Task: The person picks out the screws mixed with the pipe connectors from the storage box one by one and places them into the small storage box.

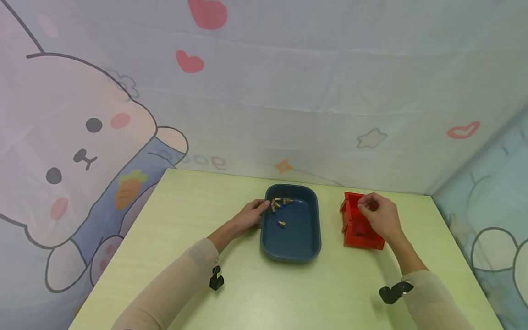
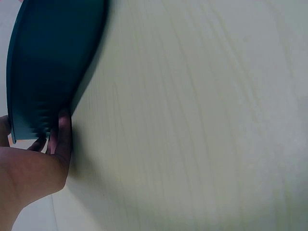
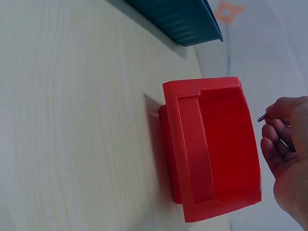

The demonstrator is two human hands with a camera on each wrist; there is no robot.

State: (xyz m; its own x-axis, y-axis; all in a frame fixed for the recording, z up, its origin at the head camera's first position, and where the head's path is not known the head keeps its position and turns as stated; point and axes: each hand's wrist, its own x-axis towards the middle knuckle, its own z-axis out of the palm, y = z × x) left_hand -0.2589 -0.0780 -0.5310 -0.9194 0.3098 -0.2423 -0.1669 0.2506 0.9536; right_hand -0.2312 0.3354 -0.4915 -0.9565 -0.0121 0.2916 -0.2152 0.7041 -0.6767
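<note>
A dark blue rectangular plastic tub (image 1: 294, 240) sits on the table with several small brass-coloured metal fittings (image 1: 277, 202) near its far left side. One more fitting (image 1: 282, 223) lies apart on its floor. My left hand (image 1: 249, 215) grips the tub's left wall, thumb at the rim and fingers against the outside (image 2: 61, 130). Over the open red plastic bin (image 1: 363, 241), to the right, is my right hand (image 1: 383, 219). Its thumb and forefinger pinch a small, thin metal piece (image 3: 261, 117), whose exact kind I cannot tell. The other fingers curl loosely beneath it.
Both containers stand on a pale wood-grain table (image 1: 243, 293), with a strip of tabletop between them. Behind the table hangs a printed cloth (image 1: 297, 91) with hearts and a cartoon animal. Another cloth side (image 1: 495, 197) rises along the right edge.
</note>
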